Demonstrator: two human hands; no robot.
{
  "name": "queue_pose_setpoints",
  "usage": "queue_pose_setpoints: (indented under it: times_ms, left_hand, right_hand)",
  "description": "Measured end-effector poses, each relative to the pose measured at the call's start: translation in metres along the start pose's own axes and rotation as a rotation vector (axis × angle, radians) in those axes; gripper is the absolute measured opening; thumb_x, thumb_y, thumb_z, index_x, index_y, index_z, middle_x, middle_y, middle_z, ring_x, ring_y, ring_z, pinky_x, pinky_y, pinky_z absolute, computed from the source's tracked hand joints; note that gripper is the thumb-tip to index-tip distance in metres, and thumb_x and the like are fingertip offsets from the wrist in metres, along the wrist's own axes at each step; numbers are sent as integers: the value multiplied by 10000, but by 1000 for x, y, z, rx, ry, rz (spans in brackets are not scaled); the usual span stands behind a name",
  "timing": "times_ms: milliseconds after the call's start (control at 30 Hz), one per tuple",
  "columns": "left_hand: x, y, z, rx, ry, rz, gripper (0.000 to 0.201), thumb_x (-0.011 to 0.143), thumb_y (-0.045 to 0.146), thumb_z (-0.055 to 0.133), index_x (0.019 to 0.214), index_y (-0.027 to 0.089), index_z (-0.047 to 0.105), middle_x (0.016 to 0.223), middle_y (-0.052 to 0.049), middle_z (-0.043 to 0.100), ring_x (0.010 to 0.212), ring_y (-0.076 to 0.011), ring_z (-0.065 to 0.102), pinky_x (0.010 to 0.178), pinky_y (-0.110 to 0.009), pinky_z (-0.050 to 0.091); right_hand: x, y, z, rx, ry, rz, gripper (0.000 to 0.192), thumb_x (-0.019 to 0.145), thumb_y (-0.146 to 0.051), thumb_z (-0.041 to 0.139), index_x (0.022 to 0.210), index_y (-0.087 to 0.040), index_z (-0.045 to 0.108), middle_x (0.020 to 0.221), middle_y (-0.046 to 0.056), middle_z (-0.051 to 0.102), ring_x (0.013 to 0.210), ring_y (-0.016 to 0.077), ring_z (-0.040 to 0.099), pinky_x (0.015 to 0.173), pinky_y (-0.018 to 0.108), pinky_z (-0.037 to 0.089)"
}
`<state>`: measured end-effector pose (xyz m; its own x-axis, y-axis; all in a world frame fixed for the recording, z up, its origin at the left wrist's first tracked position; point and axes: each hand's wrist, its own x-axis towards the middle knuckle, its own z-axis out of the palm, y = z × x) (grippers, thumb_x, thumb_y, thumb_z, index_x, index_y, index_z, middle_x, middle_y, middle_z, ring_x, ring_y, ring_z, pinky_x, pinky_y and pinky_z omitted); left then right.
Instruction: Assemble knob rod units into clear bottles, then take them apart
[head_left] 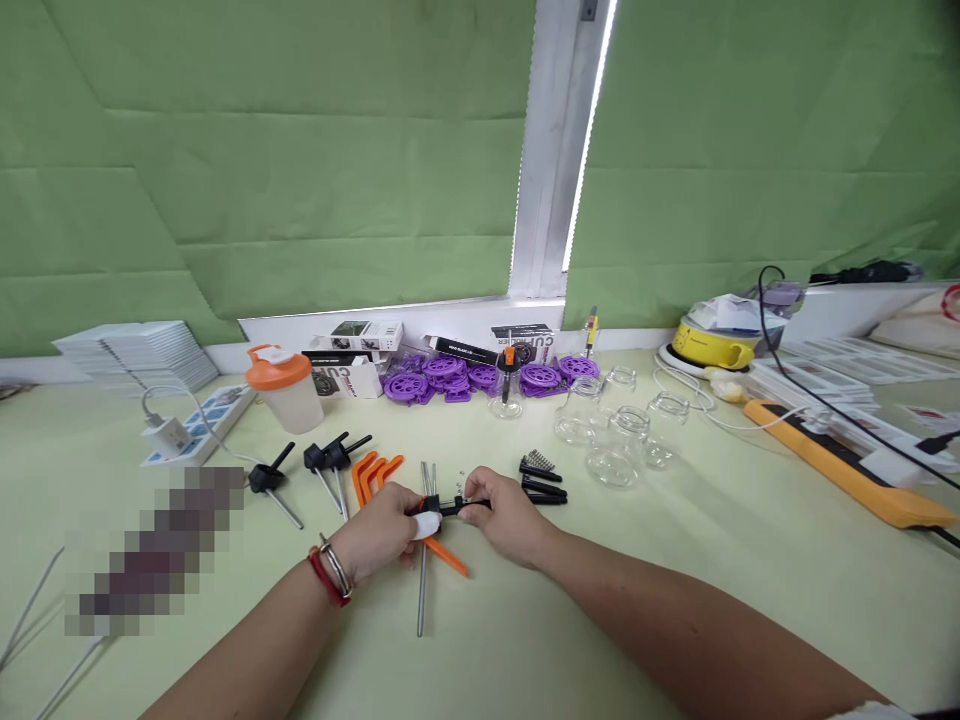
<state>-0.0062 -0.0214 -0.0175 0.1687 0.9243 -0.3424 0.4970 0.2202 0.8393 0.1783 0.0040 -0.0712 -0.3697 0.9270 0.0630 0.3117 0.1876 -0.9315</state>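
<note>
Gripping black clamp [448, 506] (jars [616, 440] empty)

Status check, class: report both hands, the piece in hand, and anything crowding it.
Left hand, right hand: both pinch the black clamp piece. Orange lever, metal rod beneath. Orange hooks, black parts close by.

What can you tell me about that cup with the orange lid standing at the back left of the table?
The cloudy translucent plastic shaker cup with the orange lid stands upright on the pale green table, beside a white power strip and in front of small cardboard boxes. Its orange screw-on lid has a raised flip cap with a white patch on top. It looks empty. Neither hand touches it.
</note>
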Motion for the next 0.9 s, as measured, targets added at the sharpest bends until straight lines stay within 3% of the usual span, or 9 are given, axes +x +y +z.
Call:
queue_pose_setpoints:
  times_ms: [100, 900]
  left_hand:
    - [0, 0, -1, 20, -62, -17, 282, 650, 397, 653, 581, 161, 517, 463, 39, 432, 446, -111, 426, 461, -248, 410]
    - [-3, 6, 0, 22, -49, -46, 302, 634, 425, 665, 591, 167, 514, 448, 51, 406, 440, -116, 429, 460, -249, 398]
  right_hand:
    - [0, -2, 0, -21, 7, 12, 127, 729, -198, 588, 821, -213, 501, 714, -35, 540, 664, 131, 486, 636, 251, 370]
    - [-1, -2, 0, -9, 15, 15, 145, 741, -189, 591, 859, -212, 510, 725, -27, 561, 683, 134, 506, 662, 257, 385]
